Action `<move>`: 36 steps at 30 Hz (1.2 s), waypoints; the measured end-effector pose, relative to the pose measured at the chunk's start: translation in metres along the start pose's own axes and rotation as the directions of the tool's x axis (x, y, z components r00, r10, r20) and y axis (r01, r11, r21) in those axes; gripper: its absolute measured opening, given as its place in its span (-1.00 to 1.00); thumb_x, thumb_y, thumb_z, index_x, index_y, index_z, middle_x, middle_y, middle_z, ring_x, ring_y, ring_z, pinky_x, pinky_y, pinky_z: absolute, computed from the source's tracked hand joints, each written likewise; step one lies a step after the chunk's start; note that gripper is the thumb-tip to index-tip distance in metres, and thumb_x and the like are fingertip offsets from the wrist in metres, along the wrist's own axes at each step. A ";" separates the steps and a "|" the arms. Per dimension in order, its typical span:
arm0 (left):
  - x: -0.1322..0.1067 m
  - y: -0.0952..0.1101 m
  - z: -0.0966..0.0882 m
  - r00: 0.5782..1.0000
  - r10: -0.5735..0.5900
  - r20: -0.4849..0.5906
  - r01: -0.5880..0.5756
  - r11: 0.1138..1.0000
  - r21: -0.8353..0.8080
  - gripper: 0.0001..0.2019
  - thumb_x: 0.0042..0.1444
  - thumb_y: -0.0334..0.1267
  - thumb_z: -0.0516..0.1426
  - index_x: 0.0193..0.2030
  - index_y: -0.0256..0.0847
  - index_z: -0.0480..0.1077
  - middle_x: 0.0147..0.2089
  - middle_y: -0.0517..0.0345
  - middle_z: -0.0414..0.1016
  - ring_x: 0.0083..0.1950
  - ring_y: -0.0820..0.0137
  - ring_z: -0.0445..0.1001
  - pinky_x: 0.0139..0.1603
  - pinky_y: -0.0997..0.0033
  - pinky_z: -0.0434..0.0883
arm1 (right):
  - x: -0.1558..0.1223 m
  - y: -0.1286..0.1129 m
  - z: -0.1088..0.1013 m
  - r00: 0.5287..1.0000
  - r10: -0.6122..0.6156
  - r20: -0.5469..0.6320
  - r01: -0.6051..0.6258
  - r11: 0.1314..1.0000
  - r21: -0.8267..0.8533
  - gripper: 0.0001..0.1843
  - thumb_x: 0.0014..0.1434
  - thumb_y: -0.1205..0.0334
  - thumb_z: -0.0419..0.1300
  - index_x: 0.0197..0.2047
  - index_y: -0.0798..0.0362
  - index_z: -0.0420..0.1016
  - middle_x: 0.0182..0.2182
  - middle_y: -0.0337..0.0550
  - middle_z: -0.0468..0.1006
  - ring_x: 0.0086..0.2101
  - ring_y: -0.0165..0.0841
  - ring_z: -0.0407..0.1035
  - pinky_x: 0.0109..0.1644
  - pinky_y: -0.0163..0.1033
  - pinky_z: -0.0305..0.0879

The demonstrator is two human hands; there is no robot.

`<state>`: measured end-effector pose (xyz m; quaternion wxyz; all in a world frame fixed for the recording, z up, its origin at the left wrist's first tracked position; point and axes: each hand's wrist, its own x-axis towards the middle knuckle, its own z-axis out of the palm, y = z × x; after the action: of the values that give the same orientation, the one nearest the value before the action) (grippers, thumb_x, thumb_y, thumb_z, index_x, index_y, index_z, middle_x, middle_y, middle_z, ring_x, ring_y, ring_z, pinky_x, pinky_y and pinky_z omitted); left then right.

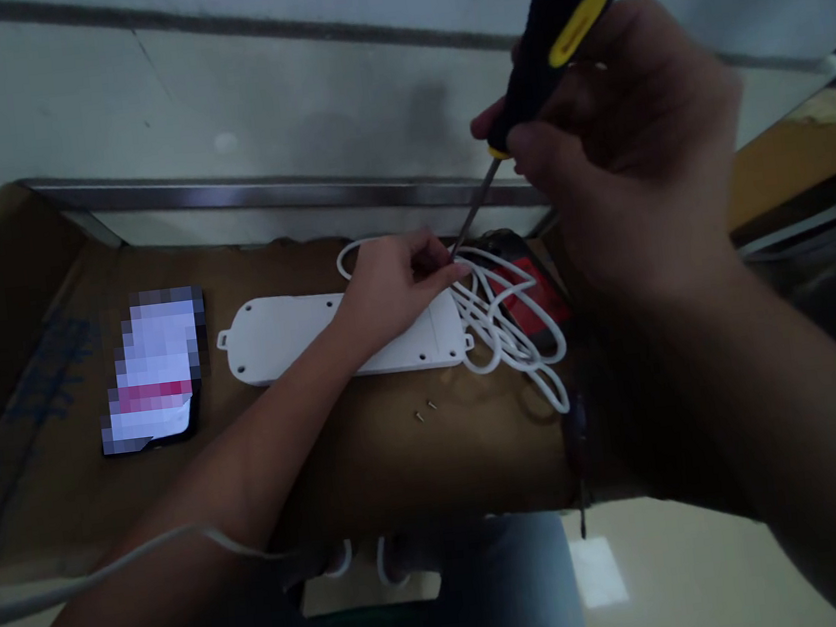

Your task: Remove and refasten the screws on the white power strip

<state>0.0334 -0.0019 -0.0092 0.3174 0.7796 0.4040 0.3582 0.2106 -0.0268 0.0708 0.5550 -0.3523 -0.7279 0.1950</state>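
A white power strip (292, 336) lies face down on a brown cardboard surface (404, 456), its screw holes showing. My left hand (393, 281) rests on the strip's right end, fingers pinched together near the screwdriver's tip; what they hold is too small to see. My right hand (626, 149) is closed round a black and yellow screwdriver (558, 26), held high and close to the camera, its thin shaft (474, 208) slanting down to the strip's far right corner. The strip's white cable (514, 328) lies coiled just right of it.
Two small screws (424, 410) lie loose on the cardboard in front of the strip. A phone (153, 374) rests at the left. A black and red object (528, 286) sits under the cable coil. A metal rail (260, 193) and a white wall bound the far side.
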 end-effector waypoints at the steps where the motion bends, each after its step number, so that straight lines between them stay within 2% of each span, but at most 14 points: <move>1: 0.000 0.000 -0.001 1.000 0.013 0.016 -0.013 1.000 -0.009 -0.79 0.27 -0.11 0.33 -0.22 -0.24 0.61 -0.33 0.17 0.62 -0.30 0.41 0.48 -0.14 0.39 0.39 | 0.000 0.000 0.000 1.000 -0.008 0.004 0.008 1.000 -0.001 -0.55 0.22 -0.02 0.38 0.06 0.03 0.43 -0.41 -0.36 0.38 -0.04 -0.55 0.56 0.08 -0.37 0.51; 3: 0.000 0.001 -0.002 0.999 0.025 0.031 -0.025 0.999 -0.029 -0.80 0.30 -0.14 0.31 -0.20 -0.24 0.62 -0.31 0.17 0.64 -0.28 0.42 0.48 -0.12 0.39 0.39 | -0.001 -0.001 -0.001 1.000 -0.009 0.007 0.010 0.999 -0.032 -0.56 0.24 -0.01 0.37 0.07 0.03 0.44 -0.35 -0.33 0.44 -0.03 -0.55 0.54 0.04 -0.38 0.49; 6: -0.001 0.002 -0.003 1.000 0.010 0.025 -0.009 0.998 -0.057 -0.82 0.26 -0.16 0.34 -0.23 -0.24 0.62 -0.32 0.19 0.63 -0.29 0.43 0.47 -0.12 0.39 0.39 | -0.002 -0.005 0.000 0.999 0.024 -0.036 -0.030 0.987 -0.158 -0.64 0.23 -0.01 0.37 0.00 -0.01 0.54 -0.14 -0.31 0.56 -0.17 -0.65 0.46 -0.12 -0.42 0.40; 9: -0.001 0.003 -0.001 1.000 -0.012 0.011 0.012 0.998 -0.059 -0.81 0.22 -0.14 0.37 -0.26 -0.23 0.61 -0.34 0.19 0.61 -0.30 0.42 0.46 -0.13 0.37 0.40 | -0.002 -0.008 0.002 0.992 0.079 -0.095 -0.097 0.975 -0.201 -0.66 0.15 -0.02 0.44 -0.08 -0.03 0.61 -0.19 -0.32 0.57 -0.30 -0.70 0.36 -0.24 -0.42 0.29; 13: -0.001 0.001 0.002 0.999 -0.031 -0.014 0.031 0.999 -0.010 -0.76 0.22 -0.08 0.37 -0.28 -0.22 0.58 -0.38 0.19 0.58 -0.32 0.41 0.45 -0.17 0.35 0.39 | -0.001 -0.006 0.001 0.999 0.038 -0.025 -0.038 0.999 -0.001 -0.61 0.12 0.17 0.46 0.00 0.00 0.55 -0.04 -0.29 0.56 -0.13 -0.58 0.53 -0.07 -0.37 0.47; 15: 0.001 -0.001 -0.001 1.000 -0.025 -0.004 0.025 1.000 -0.004 -0.74 0.23 -0.05 0.36 -0.27 -0.23 0.58 -0.37 0.18 0.59 -0.32 0.41 0.47 -0.20 0.35 0.37 | -0.001 -0.004 -0.001 1.000 0.008 0.000 -0.008 1.000 0.030 -0.63 0.15 0.25 0.42 0.02 0.02 0.53 0.01 -0.29 0.55 -0.07 -0.52 0.57 0.02 -0.33 0.51; 17: 0.002 -0.001 -0.011 0.999 -0.023 0.045 0.023 1.000 -0.010 -0.73 0.24 -0.02 0.34 -0.23 -0.23 0.60 -0.32 0.16 0.62 -0.29 0.40 0.49 -0.21 0.35 0.36 | -0.001 -0.003 -0.004 0.999 -0.030 -0.013 0.030 0.999 0.021 -0.67 0.17 0.30 0.40 0.01 0.03 0.55 0.00 -0.31 0.55 -0.08 -0.52 0.58 -0.01 -0.36 0.52; 19: 0.002 -0.002 -0.027 0.989 -0.029 0.144 0.030 1.000 -0.002 -0.72 0.25 -0.01 0.31 -0.16 -0.22 0.62 -0.27 0.13 0.66 -0.26 0.39 0.51 -0.20 0.36 0.36 | -0.001 -0.001 -0.005 0.995 -0.085 -0.056 0.087 0.996 0.031 -0.68 0.18 0.30 0.39 0.01 0.02 0.56 -0.04 -0.32 0.56 -0.11 -0.53 0.58 -0.06 -0.39 0.52; 21: 0.001 -0.002 -0.045 0.957 -0.066 0.281 0.053 0.997 0.055 -0.71 0.20 -0.07 0.33 -0.09 -0.24 0.64 -0.20 0.09 0.69 -0.23 0.37 0.52 -0.17 0.35 0.38 | -0.001 -0.001 -0.005 0.988 -0.120 -0.102 0.125 0.991 0.048 -0.67 0.18 0.24 0.40 0.01 0.05 0.56 -0.09 -0.29 0.56 -0.15 -0.53 0.58 -0.10 -0.39 0.52; 23: -0.001 -0.004 -0.061 0.943 -0.127 0.309 0.094 0.988 0.120 -0.67 0.19 -0.10 0.30 0.00 -0.26 0.64 -0.13 0.04 0.70 -0.19 0.34 0.55 -0.12 0.32 0.40 | -0.001 -0.001 -0.004 0.983 -0.129 -0.134 0.137 0.989 0.056 -0.66 0.18 0.19 0.40 0.00 0.08 0.55 -0.10 -0.27 0.54 -0.17 -0.55 0.57 -0.10 -0.39 0.53; 25: -0.002 -0.006 -0.070 0.909 -0.175 0.379 0.105 0.975 0.197 -0.62 0.19 -0.08 0.29 0.05 -0.26 0.65 -0.06 0.02 0.71 -0.13 0.29 0.57 -0.07 0.29 0.41 | -0.001 -0.001 -0.002 0.979 -0.132 -0.158 0.143 0.988 0.060 -0.67 0.18 0.19 0.40 -0.01 0.08 0.55 -0.09 -0.28 0.54 -0.17 -0.57 0.57 -0.09 -0.41 0.53; 28: -0.002 -0.008 -0.073 0.874 -0.210 0.439 0.086 0.955 0.285 -0.60 0.13 -0.04 0.31 0.01 -0.24 0.68 -0.12 0.04 0.72 -0.14 0.25 0.58 -0.08 0.28 0.40 | -0.001 0.000 0.000 0.973 -0.131 -0.189 0.140 0.989 0.038 -0.69 0.18 0.22 0.39 -0.01 0.06 0.55 -0.09 -0.32 0.54 -0.14 -0.55 0.59 -0.17 -0.47 0.48; 31: 0.000 -0.009 -0.070 0.879 -0.196 0.435 0.075 0.957 0.279 -0.61 0.10 -0.04 0.32 -0.02 -0.24 0.69 -0.16 0.05 0.71 -0.16 0.26 0.58 -0.09 0.30 0.39 | -0.001 0.001 -0.001 0.972 -0.116 -0.204 0.119 0.993 0.001 -0.70 0.20 0.23 0.37 -0.01 0.08 0.54 -0.11 -0.34 0.55 -0.13 -0.54 0.60 -0.22 -0.51 0.43; 36: -0.001 -0.011 -0.069 0.888 -0.157 0.431 0.053 0.968 0.245 -0.61 0.09 -0.06 0.32 0.00 -0.21 0.69 -0.10 0.03 0.73 -0.10 0.23 0.61 -0.05 0.28 0.43 | -0.003 0.004 0.003 0.979 -0.031 -0.204 0.035 0.999 0.017 -0.66 0.18 0.22 0.39 0.00 0.13 0.52 -0.24 -0.30 0.55 -0.14 -0.53 0.60 -0.22 -0.53 0.45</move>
<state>-0.0273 0.0169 0.0197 0.3299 0.8487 0.4001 0.1033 0.2095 -0.0260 0.0655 0.6333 -0.3525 -0.6710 0.1561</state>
